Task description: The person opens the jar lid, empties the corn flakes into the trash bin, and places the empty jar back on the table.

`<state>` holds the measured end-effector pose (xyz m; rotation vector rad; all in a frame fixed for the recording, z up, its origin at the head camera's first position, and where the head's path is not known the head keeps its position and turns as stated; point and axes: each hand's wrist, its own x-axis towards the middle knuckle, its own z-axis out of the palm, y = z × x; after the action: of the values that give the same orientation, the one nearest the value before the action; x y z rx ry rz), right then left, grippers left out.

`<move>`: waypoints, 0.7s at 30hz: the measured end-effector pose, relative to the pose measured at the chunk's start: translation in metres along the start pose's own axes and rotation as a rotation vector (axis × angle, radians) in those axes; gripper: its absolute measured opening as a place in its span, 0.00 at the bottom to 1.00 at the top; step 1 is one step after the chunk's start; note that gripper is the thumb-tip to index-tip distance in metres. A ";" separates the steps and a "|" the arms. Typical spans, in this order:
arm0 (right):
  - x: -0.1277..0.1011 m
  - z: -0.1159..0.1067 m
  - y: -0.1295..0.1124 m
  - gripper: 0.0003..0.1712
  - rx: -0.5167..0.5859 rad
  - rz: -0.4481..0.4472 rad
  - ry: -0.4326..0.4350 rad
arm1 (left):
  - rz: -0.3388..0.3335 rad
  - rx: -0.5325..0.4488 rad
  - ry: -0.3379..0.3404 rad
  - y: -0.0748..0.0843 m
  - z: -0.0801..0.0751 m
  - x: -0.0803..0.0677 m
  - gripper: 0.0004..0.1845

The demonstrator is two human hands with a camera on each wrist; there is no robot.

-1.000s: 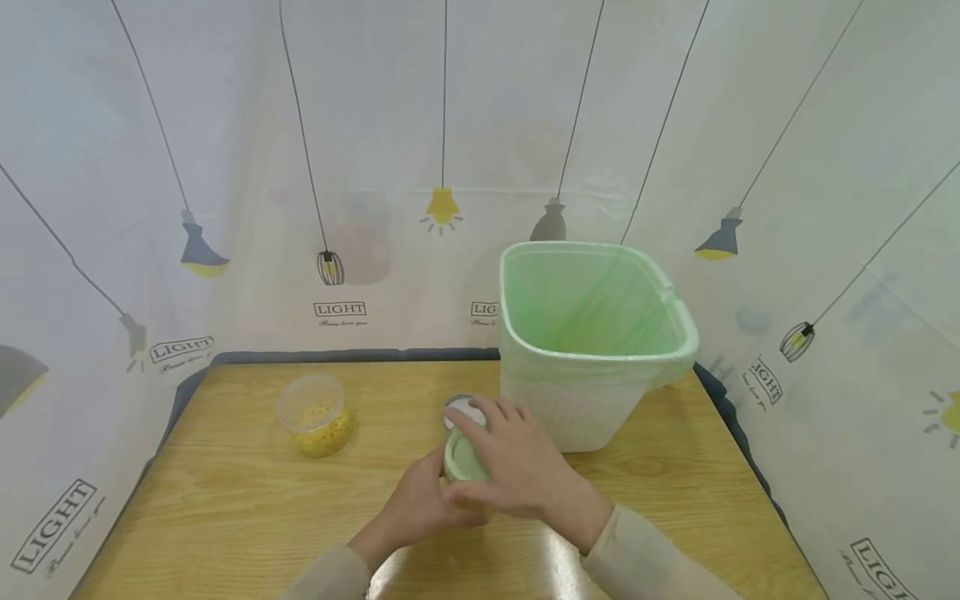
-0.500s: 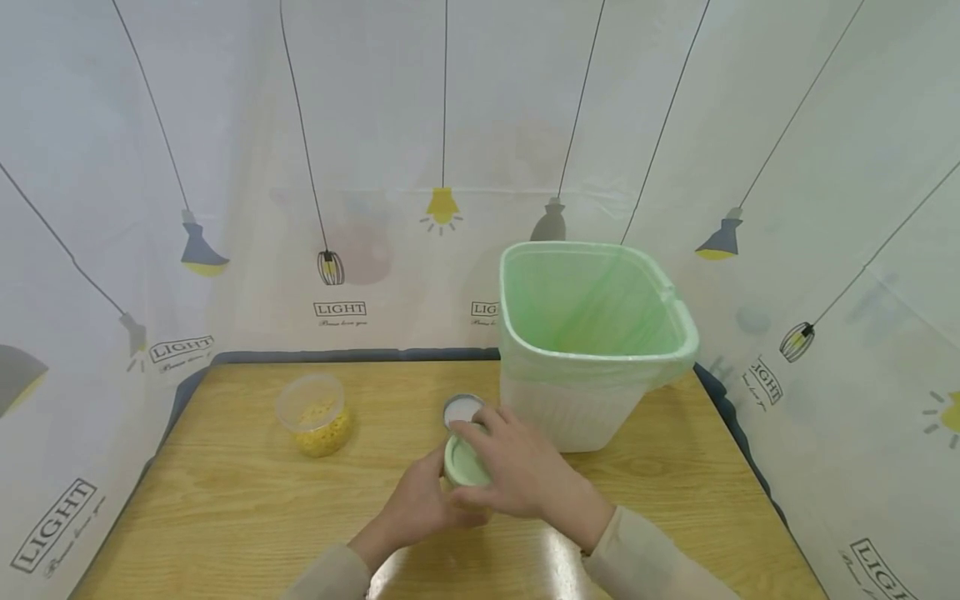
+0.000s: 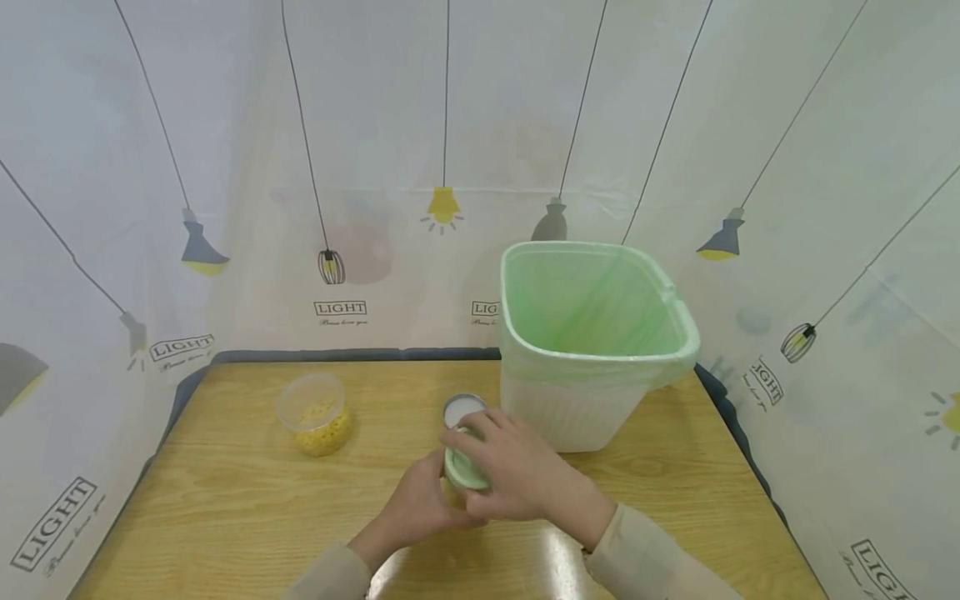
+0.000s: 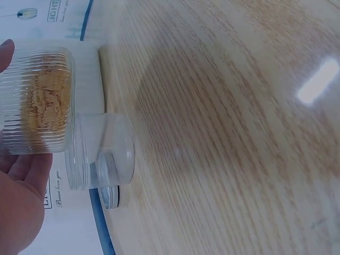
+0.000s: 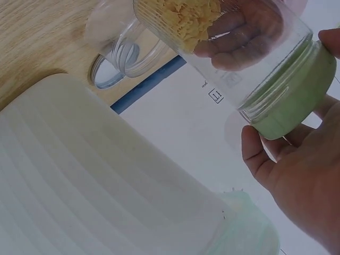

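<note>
My left hand [image 3: 420, 504] grips a ribbed clear jar [image 4: 40, 101] with yellowish flaky pieces at its bottom. Over the top, my right hand [image 3: 517, 467] curls its fingers and thumb round the light green jar lid [image 5: 300, 95], which sits on the jar's mouth. The jar is held above the wooden table. Below it stands a second clear jar [image 4: 114, 146], uncovered, with no contents visible; in the head view the hands hide it. Just beyond lies a round silver-rimmed lid [image 3: 463, 408], white inside.
At the back left of the table [image 3: 225, 500] stands a clear tub [image 3: 318, 421] of small yellow pieces. A white bin [image 3: 573, 412] with a green liner [image 3: 592, 317] rises close to the right hand. Lamp-printed white sheeting [image 3: 390, 125] surrounds the table.
The right hand's fingers have drawn back and shifted round the green jar lid, uncovering the silver-rimmed lid behind. The left hand keeps its grip on the jar, nearly still.
</note>
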<state>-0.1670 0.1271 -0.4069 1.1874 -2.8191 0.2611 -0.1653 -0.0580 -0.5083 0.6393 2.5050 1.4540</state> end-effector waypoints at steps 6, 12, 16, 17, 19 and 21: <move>0.001 -0.001 0.000 0.39 0.005 -0.014 -0.005 | 0.008 -0.012 0.010 0.001 -0.001 -0.001 0.38; 0.004 -0.008 0.001 0.39 0.024 -0.023 -0.006 | 0.010 -0.028 0.011 0.001 -0.002 -0.002 0.40; 0.008 -0.016 0.001 0.41 0.031 -0.030 0.011 | 0.007 -0.045 0.007 0.000 -0.003 -0.002 0.41; 0.009 -0.018 0.001 0.41 0.031 -0.033 0.015 | 0.009 -0.049 0.005 0.000 -0.003 -0.002 0.41; 0.011 -0.022 0.001 0.41 0.034 -0.035 0.025 | 0.010 -0.057 0.002 0.000 -0.004 -0.002 0.41; 0.013 -0.025 0.003 0.41 0.033 -0.029 0.032 | 0.016 -0.056 0.002 0.001 -0.005 -0.003 0.43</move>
<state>-0.1780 0.1244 -0.3806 1.2182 -2.7791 0.3233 -0.1644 -0.0626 -0.5050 0.6495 2.4562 1.5250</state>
